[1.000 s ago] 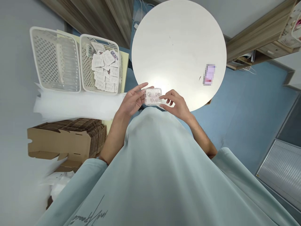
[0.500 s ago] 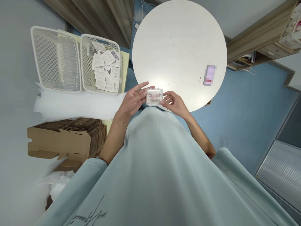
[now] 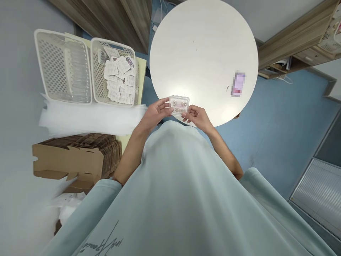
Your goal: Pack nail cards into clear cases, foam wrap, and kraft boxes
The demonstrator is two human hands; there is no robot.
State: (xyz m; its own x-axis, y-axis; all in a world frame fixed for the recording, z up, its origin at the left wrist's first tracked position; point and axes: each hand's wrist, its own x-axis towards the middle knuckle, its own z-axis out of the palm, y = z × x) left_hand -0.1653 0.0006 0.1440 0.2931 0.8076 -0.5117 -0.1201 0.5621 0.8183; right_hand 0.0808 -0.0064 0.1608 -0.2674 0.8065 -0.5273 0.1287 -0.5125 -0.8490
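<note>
A small clear plastic case with several round, shiny pieces inside is held over the near edge of the white round table. My left hand grips its left side, thumb on the front and fingers behind. At the lower right corner, my right hand pinches the case between thumb and fingers. The case looks closed. What the small pieces inside are, I cannot make out.
Left of the table stand a white basket of printed cards and another basket of clear plastic cases. White sheets and stacked flat cardboard boxes lie nearer. A blurred purple item is on the table's right.
The case has moved slightly right and away from my body. My left fingers, stretched out before, have closed around its left side. My right hand keeps its hold near the lower right corner.
</note>
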